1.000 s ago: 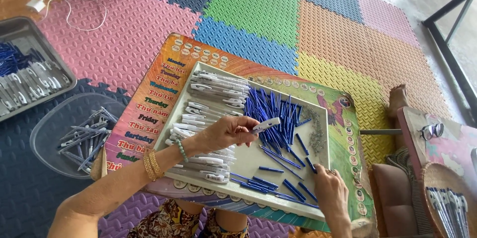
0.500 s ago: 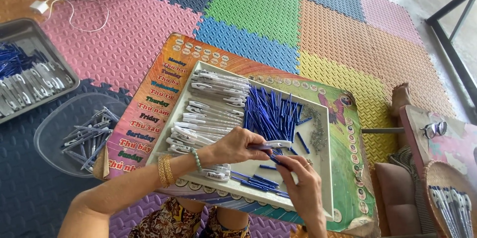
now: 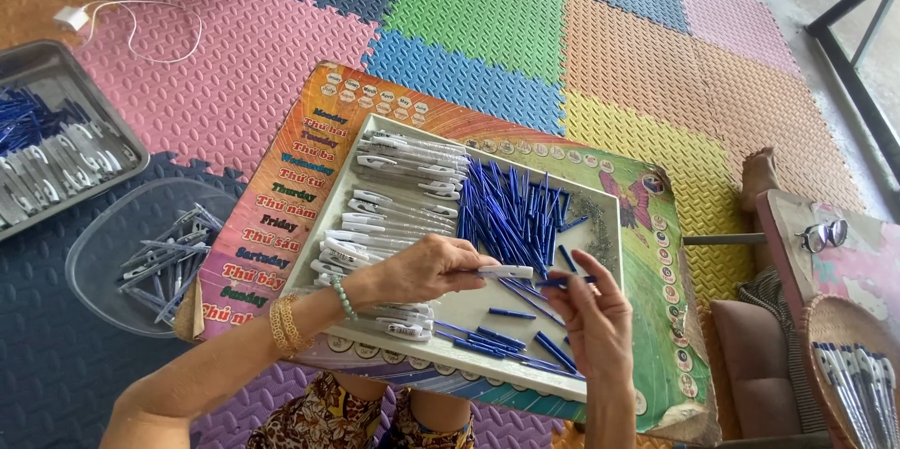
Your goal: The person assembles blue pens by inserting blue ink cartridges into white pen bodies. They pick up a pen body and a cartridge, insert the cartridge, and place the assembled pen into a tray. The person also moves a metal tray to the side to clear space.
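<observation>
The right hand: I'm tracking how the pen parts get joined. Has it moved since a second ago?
Yes. The right hand has come up from the white tray's near edge toward the left hand, over the tray.

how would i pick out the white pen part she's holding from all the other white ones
Start at the white tray on the colourful board. White pen parts lie stacked along its left side. The held white pen part is the only one lifted off the tray, pinched in the left hand and pointing towards the right hand.

One white tray (image 3: 600,224), one metal tray (image 3: 56,60), one clear plastic bowl (image 3: 94,252), one woven basket (image 3: 825,336), one pair of glasses (image 3: 823,235), two hands, left hand (image 3: 422,271), right hand (image 3: 595,318), blue barrels (image 3: 511,210) and white caps (image 3: 403,168) too many to count.
</observation>
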